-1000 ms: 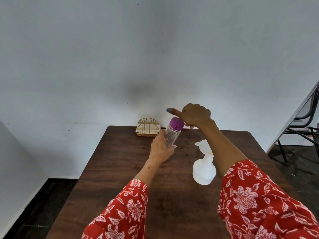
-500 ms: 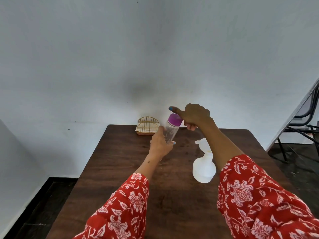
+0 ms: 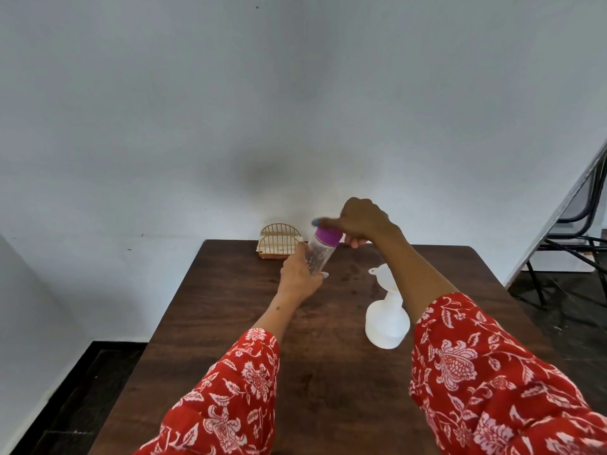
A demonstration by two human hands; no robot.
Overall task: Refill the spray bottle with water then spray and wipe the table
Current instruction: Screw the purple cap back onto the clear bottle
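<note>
Fingers of the right hand (image 3: 363, 221) curl over the purple cap (image 3: 327, 237) at centre frame, atop the clear bottle (image 3: 317, 256) gripped by the left hand (image 3: 300, 280), its axis leaning right toward the funnel-topped spray bottle (image 3: 387, 323).

Gold wire rack (image 3: 278, 242) stands at the far edge of the dark wooden surface, against the pale grey-white wall (image 3: 230, 110); two arched wire panels, flat pale item lodged in it. Small dark specks on wall. Black metal chair frame (image 3: 571, 231) at right, behind a slanted pale panel (image 3: 555, 221). Dark floor (image 3: 82, 389) visible on both sides, dark skirting along wall base at left.
</note>
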